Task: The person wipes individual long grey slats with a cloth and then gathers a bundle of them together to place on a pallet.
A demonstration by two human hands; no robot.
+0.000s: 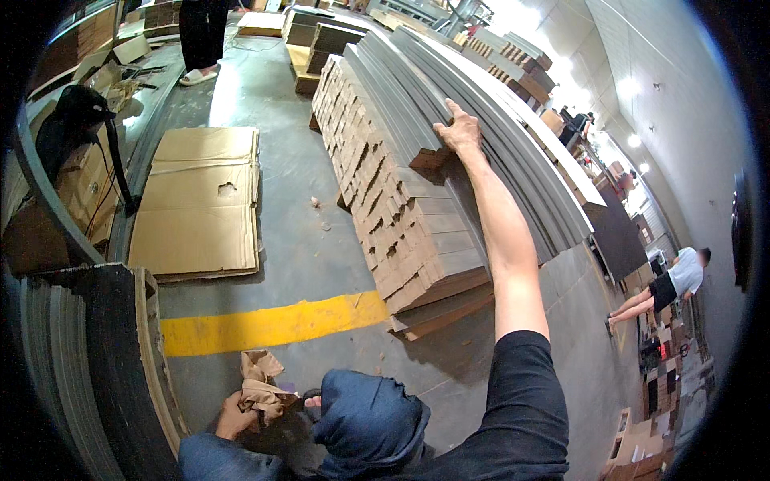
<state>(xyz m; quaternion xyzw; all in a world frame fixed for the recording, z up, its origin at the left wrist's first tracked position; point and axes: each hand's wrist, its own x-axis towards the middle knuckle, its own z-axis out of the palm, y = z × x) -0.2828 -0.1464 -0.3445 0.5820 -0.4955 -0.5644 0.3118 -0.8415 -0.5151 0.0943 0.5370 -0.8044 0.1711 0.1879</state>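
Since the long grey boards [513, 156] right of centre lie in uneven steps, a sideways push from the right hand [461, 132], fingers spread on them, seemingly gripping nothing, might slide one off; they look smooth, narrow; near left, the left hand [233, 417] curls its fingers round crumpled brown cloth [263, 393]

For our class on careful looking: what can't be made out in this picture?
All in the head view:
Left hand: some fingers hidden by the brown cloth.
Standing person: upper body cut off by the top edge.
Person in white shirt: hands too small to make out.
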